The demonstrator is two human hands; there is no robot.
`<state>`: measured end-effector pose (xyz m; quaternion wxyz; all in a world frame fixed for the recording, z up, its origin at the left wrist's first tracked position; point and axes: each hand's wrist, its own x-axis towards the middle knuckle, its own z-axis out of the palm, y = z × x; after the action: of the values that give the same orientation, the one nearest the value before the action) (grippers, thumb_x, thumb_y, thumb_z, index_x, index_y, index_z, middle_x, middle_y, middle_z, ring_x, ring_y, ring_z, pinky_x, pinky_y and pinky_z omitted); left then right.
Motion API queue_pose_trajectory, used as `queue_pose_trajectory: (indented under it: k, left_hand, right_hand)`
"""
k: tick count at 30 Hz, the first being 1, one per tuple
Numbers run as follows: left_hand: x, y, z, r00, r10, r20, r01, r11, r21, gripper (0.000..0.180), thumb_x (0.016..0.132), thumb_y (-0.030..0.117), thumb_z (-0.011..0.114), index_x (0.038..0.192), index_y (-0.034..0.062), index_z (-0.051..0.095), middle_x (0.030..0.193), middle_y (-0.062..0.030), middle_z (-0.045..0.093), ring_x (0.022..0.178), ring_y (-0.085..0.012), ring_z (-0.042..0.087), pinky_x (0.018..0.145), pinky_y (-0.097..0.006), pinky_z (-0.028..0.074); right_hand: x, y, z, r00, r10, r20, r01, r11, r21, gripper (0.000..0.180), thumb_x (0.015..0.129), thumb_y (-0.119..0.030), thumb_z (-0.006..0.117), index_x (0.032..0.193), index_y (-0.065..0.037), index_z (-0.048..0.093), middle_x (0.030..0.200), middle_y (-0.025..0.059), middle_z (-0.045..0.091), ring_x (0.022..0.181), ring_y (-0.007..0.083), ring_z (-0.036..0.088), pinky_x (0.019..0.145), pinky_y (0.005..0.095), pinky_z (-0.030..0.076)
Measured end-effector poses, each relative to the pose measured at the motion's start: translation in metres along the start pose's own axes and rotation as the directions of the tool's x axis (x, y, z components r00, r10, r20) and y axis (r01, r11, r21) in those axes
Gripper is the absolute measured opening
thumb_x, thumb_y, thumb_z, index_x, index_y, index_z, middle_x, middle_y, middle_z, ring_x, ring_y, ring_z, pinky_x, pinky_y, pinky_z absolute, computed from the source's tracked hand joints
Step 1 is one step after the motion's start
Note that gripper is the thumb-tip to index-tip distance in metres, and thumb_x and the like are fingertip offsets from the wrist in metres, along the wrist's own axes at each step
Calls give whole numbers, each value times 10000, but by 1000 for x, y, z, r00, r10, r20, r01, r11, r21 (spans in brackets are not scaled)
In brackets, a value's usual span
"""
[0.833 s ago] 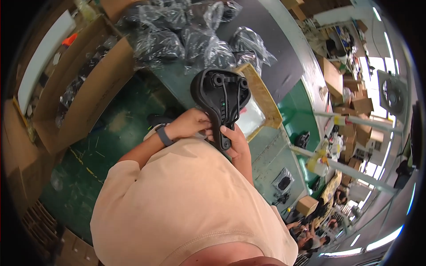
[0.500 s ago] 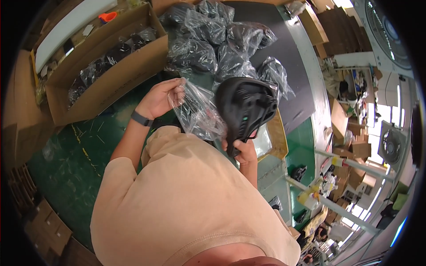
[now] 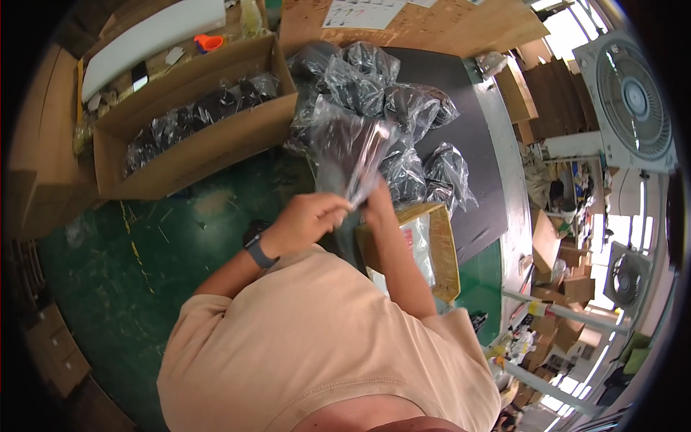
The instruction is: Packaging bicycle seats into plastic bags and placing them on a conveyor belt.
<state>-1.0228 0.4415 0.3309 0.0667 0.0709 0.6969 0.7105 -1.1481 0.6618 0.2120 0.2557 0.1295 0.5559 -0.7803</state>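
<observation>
A black bicycle saddle [image 3: 351,144] is inside a clear plastic bag [image 3: 332,178] in front of me. Fingers of my left hand [image 3: 309,217] are pinched on the bag's near edge. My right hand [image 3: 377,203], blurred by motion, is closed around the saddle's narrow near end at the bag's mouth; part of its grip is hidden. Just beyond, several bagged saddles [image 3: 404,173] lie heaped on the dark table top [image 3: 479,173].
A long open carton [image 3: 209,149] holding bagged black items stands at the left. Near my right forearm is a yellowish box [image 3: 448,263] with flat clear bags [image 3: 423,252]. A large fan [image 3: 633,97] stands far right; a wooden board [image 3: 446,29] edges the table's back.
The saddle, bare in my right hand before, is now inside the plastic bag and farther from me. My left hand has moved right and nearer, close to my right hand.
</observation>
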Motion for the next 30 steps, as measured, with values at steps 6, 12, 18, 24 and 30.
queue_pose_trajectory:
  k: [6, 12, 18, 24, 30]
  left_hand:
    - [8, 9, -5, 989, 69, -128, -39, 974, 223, 395, 1009, 112, 746, 1384, 29, 652, 1080, -69, 754, 911, -148, 709, 799, -293, 573]
    - [26, -31, 46, 984, -69, 167, 23, 965, 262, 355, 987, 109, 753, 1332, 48, 696, 1024, -75, 774, 842, -162, 716, 753, -304, 573]
    - [92, -35, 157, 706, -206, 678, -68, 932, 355, 371, 985, 123, 751, 1344, 47, 692, 1036, -87, 777, 862, -181, 737, 777, -317, 589]
    - [133, -54, 286, 306, -230, 924, -400, 850, 344, 365, 984, 148, 758, 1333, 62, 694, 1056, -100, 790, 929, -264, 767, 811, -364, 606]
    - [135, -105, 491, 179, 6, 984, -794, 591, 141, 631, 925, 191, 815, 1485, 38, 567, 1310, -202, 703, 1216, -373, 668, 1043, -460, 527]
  right_hand:
    - [92, -93, -34, 823, -534, -195, 468, 831, -301, 371, 1070, -233, 650, 1308, 50, 680, 1164, 98, 747, 1052, 210, 723, 948, 393, 596]
    - [-23, -38, -91, 819, -525, -231, 387, 803, -453, 371, 1047, -205, 669, 1257, 99, 708, 1040, 129, 782, 968, 162, 734, 872, 318, 560]
    - [-241, 120, -209, 646, -79, -759, 172, 984, 44, 381, 1073, -178, 656, 1382, 45, 655, 1112, 148, 763, 966, 212, 750, 868, 344, 631]
    - [-445, 227, -251, 23, 140, -990, 429, 893, 136, 354, 1069, -158, 654, 1374, 20, 652, 983, 82, 739, 814, 143, 705, 718, 289, 601]
    - [-515, 299, -248, -212, 397, -893, 664, 729, 167, 365, 1060, -156, 654, 1384, 11, 650, 1019, 74, 739, 836, 141, 707, 727, 291, 604]
